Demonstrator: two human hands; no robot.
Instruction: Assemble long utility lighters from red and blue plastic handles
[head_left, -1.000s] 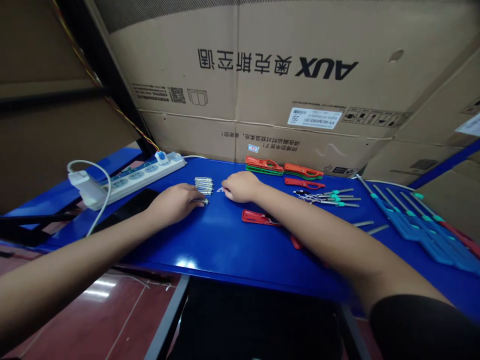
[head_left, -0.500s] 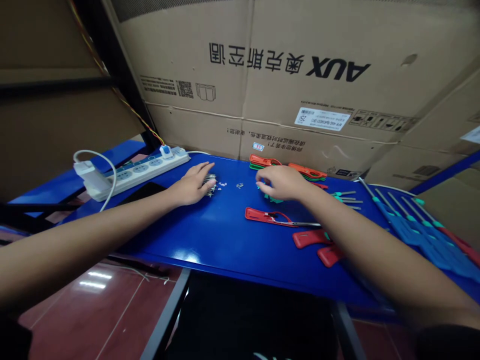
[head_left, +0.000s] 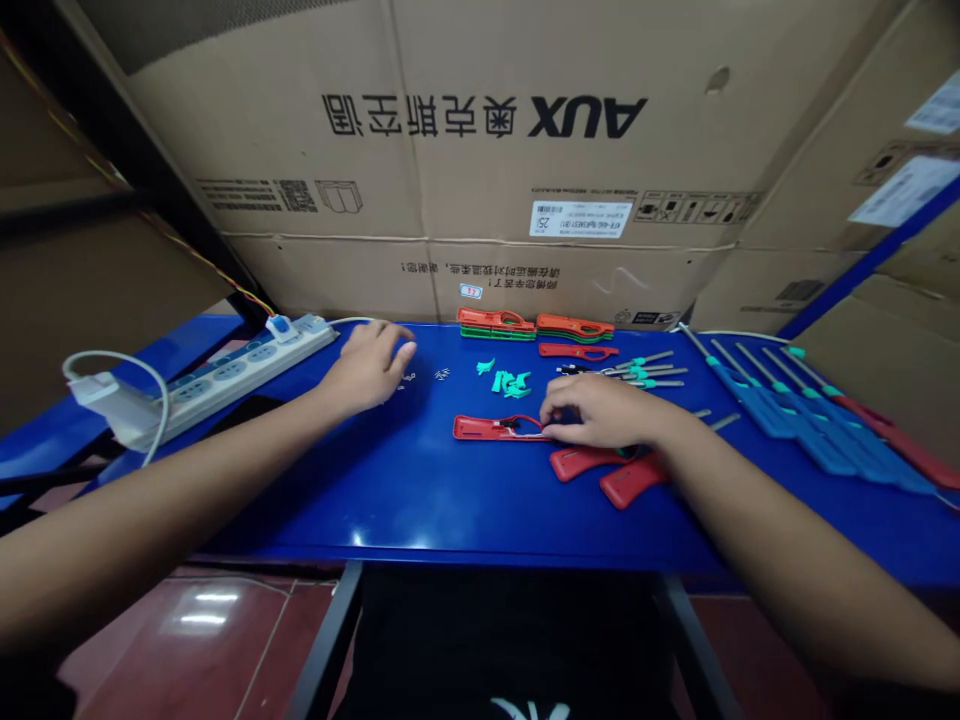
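1. Where the right grip comes down near the middle of the blue bench, fingers curled and tips close together at the end of a flat red plastic handle, just beside its thin wire loop; clamped or only touching, impossible to tell from this view.
2. At 4 o'clock from the right grip, two chunkier red handles lying at angles, partly under the hand and wrist.
3. At 11 o'clock, near but not touching, a small cluster of teal plastic pieces.
4. At 9 o'clock, a few tiny metal pins, then the left grip, palm down, fingers loosely curled and apart, tips near the pins.
5. At 12 o'clock along the far edge, stacked orange-and-green handles, with a single slim red handle just in front.
6. At 2 o'clock, steel rods with teal collars; at 3 o'clock, a row of long blue-handled tools.
7. Past the left grip at 9 o'clock, a white power strip on the bench; behind everything, AUX cardboard cartons.
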